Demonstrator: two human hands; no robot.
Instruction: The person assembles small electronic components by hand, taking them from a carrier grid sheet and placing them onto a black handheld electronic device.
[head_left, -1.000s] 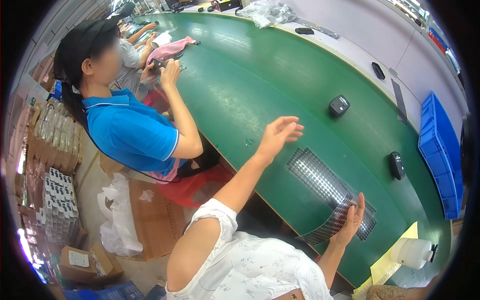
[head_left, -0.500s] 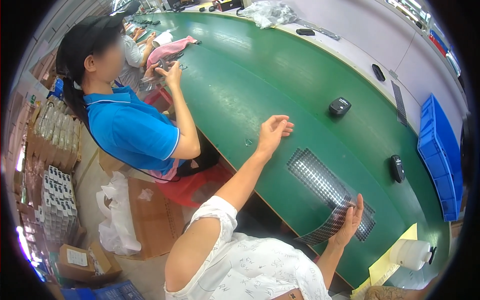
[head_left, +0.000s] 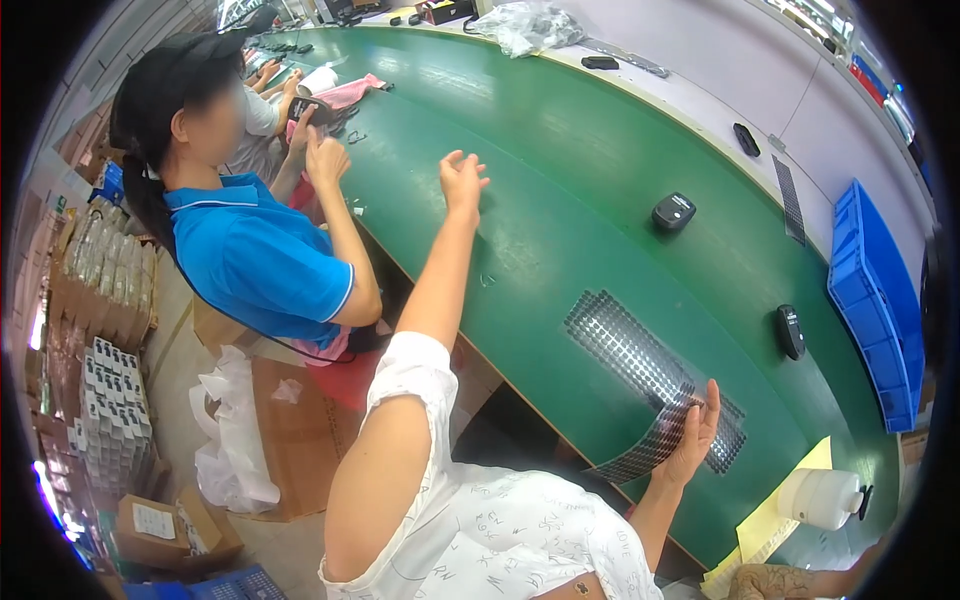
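My left hand [head_left: 463,185] reaches far out over the green table, its fingers loosely bent and apart, holding nothing I can see. A bent, dark see-through sheet of small round dots [head_left: 645,452] is in my right hand [head_left: 690,445], near the table's front edge. My right fingers point upward beside the sheet. Under it, a similar sheet of dots [head_left: 625,345] lies flat on the table and shows beyond both sides of the held one. A black rounded device [head_left: 674,211] and another black device [head_left: 790,332] rest farther back.
A co-worker in a blue shirt [head_left: 255,250] sits at the left, holding a black device [head_left: 308,112]. A blue bin [head_left: 875,310] stands at the right. A white bottle [head_left: 820,498] is by yellow paper [head_left: 775,510]. A dotted strip [head_left: 788,200] lies on the back ledge.
My left hand has moved left and farther out, toward the co-worker. My right hand keeps the bent sheet in nearly the same place. The co-worker's hands now show a black device raised.
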